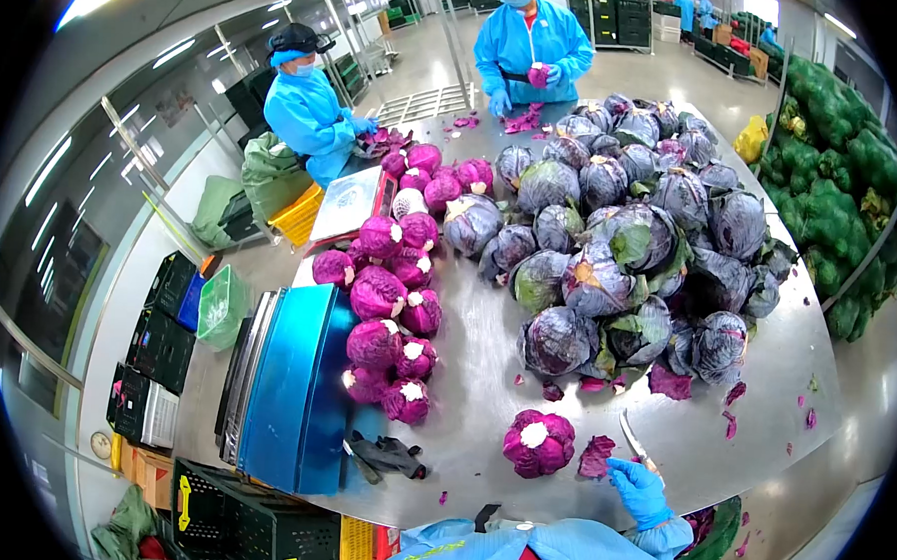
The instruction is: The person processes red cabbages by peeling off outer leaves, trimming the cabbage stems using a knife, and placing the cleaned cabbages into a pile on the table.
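Note:
My right hand [641, 495], in a blue glove, has its fingertips closed at the edge of a loose purple cabbage leaf [596, 457] near the table's front edge. A knife [638, 440] with a pale curved blade is just beyond these fingers, its handle end partly hidden by the hand. To the left of the leaf sits a peeled red cabbage [538, 444], its white cut stem facing up. My left hand is out of sight.
Unpeeled cabbages [609, 277] are heaped on the steel table [474, 381]. Peeled ones [378, 293] line its left side by a blue panel [299, 384], a scale [352, 204] and a dark glove [389, 456]. Two co-workers [534, 49] stand at the far side. Green net sacks [824, 166] are stacked right.

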Available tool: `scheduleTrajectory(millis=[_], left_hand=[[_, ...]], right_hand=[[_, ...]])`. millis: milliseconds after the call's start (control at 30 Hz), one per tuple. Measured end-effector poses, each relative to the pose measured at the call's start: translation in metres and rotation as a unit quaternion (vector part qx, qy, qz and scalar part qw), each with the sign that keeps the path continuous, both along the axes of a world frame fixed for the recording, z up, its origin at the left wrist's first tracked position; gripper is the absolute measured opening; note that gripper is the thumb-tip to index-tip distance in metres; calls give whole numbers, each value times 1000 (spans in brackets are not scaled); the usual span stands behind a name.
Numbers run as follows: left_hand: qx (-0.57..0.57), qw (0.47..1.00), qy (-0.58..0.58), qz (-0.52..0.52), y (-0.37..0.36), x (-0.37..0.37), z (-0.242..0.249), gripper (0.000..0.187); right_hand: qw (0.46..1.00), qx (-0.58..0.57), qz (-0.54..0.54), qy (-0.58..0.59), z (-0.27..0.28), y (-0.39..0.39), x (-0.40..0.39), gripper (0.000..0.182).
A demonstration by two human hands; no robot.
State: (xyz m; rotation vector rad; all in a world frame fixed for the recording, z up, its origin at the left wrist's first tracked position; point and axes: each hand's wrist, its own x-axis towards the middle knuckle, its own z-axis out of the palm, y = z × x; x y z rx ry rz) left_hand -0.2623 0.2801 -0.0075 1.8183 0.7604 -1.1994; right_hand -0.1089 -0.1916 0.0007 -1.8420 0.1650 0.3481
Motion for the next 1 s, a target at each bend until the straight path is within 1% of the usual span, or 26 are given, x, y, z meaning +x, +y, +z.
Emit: scheduleTrajectory(millis=[100,200,300,333,367,400,433,467,500,567,600,667,700,733,800,833,867,933,967,1000], left_hand=[[3,999,7,-47,1,-3,1,40],[3,993,2,-120,1,3,3,41],[5,972,-28,-235,-3,26,7,42],[14,960,-46,-275,-7,37,9,42],[20,948,-65,-311,-13,52,12,42],[30,936,-91,-340,-21,69,15,43],[37,925,-119,-359,-31,89,18,43],[43,918,-144,-367,-44,111,24,44],[48,916,-164,-363,-58,131,30,44],[29,935,-160,-316,-89,166,53,46],[20,945,-163,-284,-104,179,60,48],[16,909,-334,-251,-121,180,54,48],[10,879,-419,-225,-131,185,50,49],[-4,888,-407,-213,-135,188,47,48],[41,906,-373,-196,-142,189,48,47],[65,912,-361,-184,-144,195,49,46],[57,897,-404,-171,-142,196,41,46],[83,876,-448,-156,-137,206,36,45],[96,869,-462,-152,-135,206,38,45],[84,879,-453,-124,-136,208,47,43]], right_hand=[[999,-39,6,-37,-29,-8,-8,27],[1000,-4,-2,-14,-28,-1,-10,28],[995,78,40,-40,-27,-1,-4,32],[990,130,44,-18,4,0,12,35],[983,173,59,10,63,-4,33,35],[984,176,12,-31,124,2,53,37],[975,196,11,-104,172,-7,67,43],[974,188,-42,-122,244,-7,67,54],[946,222,-69,-227,273,-5,65,51],[853,267,-100,-437,330,-1,60,47],[836,259,-93,-475,336,-11,67,47],[798,246,-67,-546,348,-29,84,47],[776,236,-47,-583,356,-36,92,47],[758,231,-28,-609,359,-39,98,48],[784,219,-63,-577,344,-32,101,49],[822,199,-110,-522,317,-30,107,48],[855,181,-150,-461,290,-29,112,47],[924,137,-225,-277,220,-32,108,40],[947,109,-235,-192,171,-42,105,40],[954,63,-238,-173,117,-46,97,39]])
